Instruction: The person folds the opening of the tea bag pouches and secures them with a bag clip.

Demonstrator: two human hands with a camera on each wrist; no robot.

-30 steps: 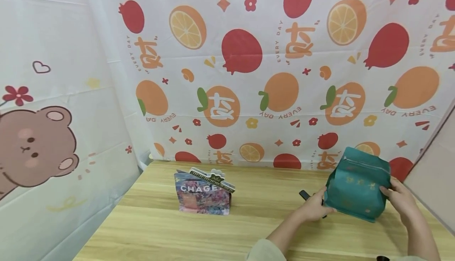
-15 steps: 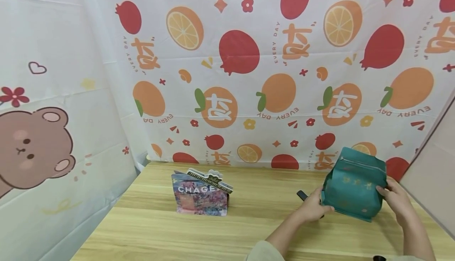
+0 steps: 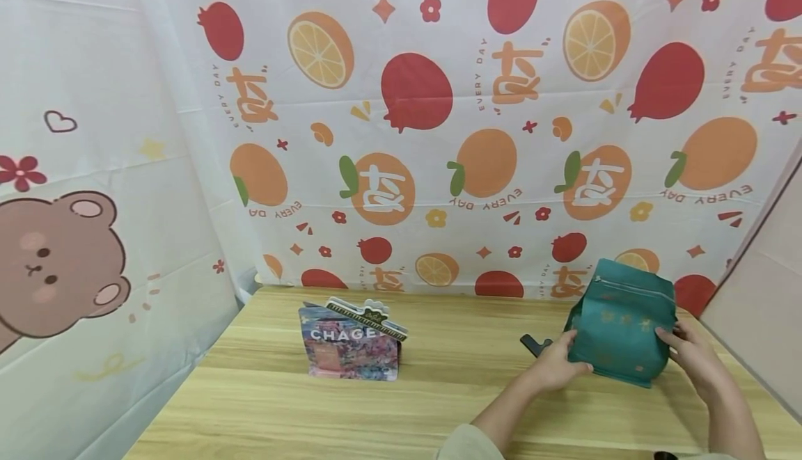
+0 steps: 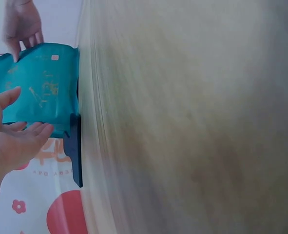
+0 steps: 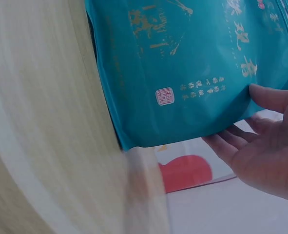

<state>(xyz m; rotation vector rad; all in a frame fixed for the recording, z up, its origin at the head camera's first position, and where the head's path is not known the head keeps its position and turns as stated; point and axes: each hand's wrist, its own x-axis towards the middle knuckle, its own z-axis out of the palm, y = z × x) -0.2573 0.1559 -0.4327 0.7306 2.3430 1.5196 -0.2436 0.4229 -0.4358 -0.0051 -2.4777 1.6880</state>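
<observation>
A teal pouch bag (image 3: 623, 328) with gold print and a zip line near its top stands at the right of the table. My right hand (image 3: 692, 355) grips its right side, thumb on the front and fingers behind the edge, as the right wrist view shows. At the bag's left side is my left hand (image 3: 554, 362), thumb spread away from relaxed fingers (image 4: 39, 130) that lie along the side. A long dark flat piece with a short side tab (image 4: 74, 151) lies on the table beside the bag, partly hidden behind the left hand in the head view.
A colourful CHAGEE pouch (image 3: 351, 352) stands at the left of the wooden table (image 3: 313, 418), with a decorated clip (image 3: 370, 317) slanted across its top. A fruit-print cloth (image 3: 413, 91) hangs behind. A small black object (image 3: 665, 455) shows at the bottom edge.
My left hand's fingers have loosened and come into view at the bag's left side. More of the dark piece shows. The whole head view has shifted slightly; the right hand keeps its grip.
</observation>
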